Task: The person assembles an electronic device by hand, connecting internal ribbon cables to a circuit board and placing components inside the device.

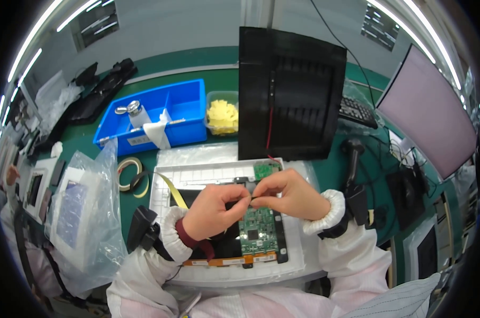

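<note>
Green bench (127, 205) | left fingers (236, 210), right fingers (266, 202) pinched above circuit board (262, 227)

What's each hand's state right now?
Left hand: closed, fingers pinched over the larger green circuit board; any held item too small to tell.
Right hand: closed, fingers pinched; any held item unclear.

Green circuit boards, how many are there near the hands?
2: a big green board on the near side and a small green board just beyond the right hand. That hand and the left hand could hide more.
</note>
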Demonstrator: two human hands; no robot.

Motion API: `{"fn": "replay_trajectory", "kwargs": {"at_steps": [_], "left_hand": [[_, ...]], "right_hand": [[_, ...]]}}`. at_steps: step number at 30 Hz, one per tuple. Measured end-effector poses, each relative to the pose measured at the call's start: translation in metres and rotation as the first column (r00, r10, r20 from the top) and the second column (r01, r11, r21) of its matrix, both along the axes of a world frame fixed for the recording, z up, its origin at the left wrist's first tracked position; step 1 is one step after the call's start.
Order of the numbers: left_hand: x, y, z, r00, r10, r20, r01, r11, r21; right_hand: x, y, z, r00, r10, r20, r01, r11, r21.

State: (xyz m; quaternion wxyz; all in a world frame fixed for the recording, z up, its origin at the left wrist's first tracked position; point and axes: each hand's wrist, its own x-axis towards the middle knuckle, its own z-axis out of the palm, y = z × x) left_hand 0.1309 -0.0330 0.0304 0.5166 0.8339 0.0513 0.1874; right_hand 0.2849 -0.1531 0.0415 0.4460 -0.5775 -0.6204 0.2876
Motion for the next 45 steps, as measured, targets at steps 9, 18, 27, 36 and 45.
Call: {"fn": "replay_trajectory", "kwargs": {"at_steps": [9,18,27,36,45], "left_hand": [[-0.002,-0.001,0.000,1.000,0.015,-0.021,-0.016,0.997,-0.073],[0.001,0.003,-0.003,0.999,0.032,-0.035,-0.039,0.978,-0.207],[-0.006,0.093,0.034,0.554,0.547,0.628,-0.805,0.546,0.234],[-0.011,0.037,0.026,0.908,0.367,0.203,-0.419,0.820,0.390],[-0.025,-0.013,0.011,0.995,-0.086,-0.044,0.059,0.907,-0.418]], "right_hand": [[-0.005,0.002,-0.005,0.998,-0.040,0.039,0.037,0.996,0.085],[-0.010,0.002,-0.012,0.932,-0.188,0.310,0.002,0.858,0.514],[-0.013,-0.013,0.005,0.962,0.017,-0.274,0.049,0.972,0.231],[-0.010,-0.006,0.002,0.856,-0.029,-0.516,-0.013,0.997,-0.077],[-0.020,-0.015,0.010,0.870,0.104,-0.481,-0.136,0.990,-0.033]]}}
